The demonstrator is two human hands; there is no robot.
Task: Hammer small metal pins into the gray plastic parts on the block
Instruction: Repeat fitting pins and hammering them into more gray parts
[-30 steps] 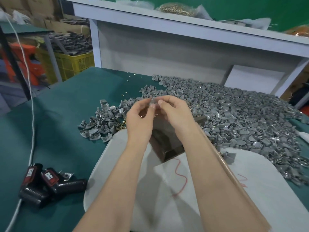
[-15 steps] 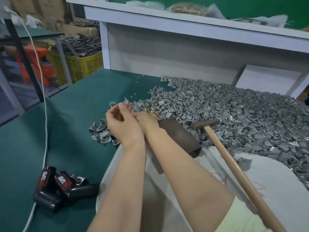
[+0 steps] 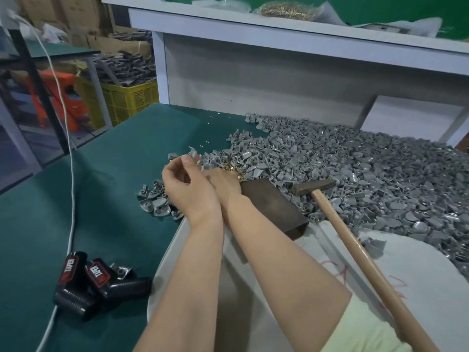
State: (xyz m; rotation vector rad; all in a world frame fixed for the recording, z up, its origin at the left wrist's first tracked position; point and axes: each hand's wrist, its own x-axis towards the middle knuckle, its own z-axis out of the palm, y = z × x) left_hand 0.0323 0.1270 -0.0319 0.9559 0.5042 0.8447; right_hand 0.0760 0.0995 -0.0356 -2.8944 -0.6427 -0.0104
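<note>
Beyond the block [image 3: 274,204], left hand [image 3: 187,191] pinches a light-looking, stiff gray part [image 3: 194,152] edgewise. Whether right hand [image 3: 224,182] grasps pins [image 3: 232,170] is hidden.

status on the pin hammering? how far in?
Done: can't tell; a small cluster of parts lies apart, left of the block. In hand: left hand pinches a gray part; right hand reaches into the brass pins. Left: hammer lies idle, no part on the block's visible top, big pile waiting.
</note>
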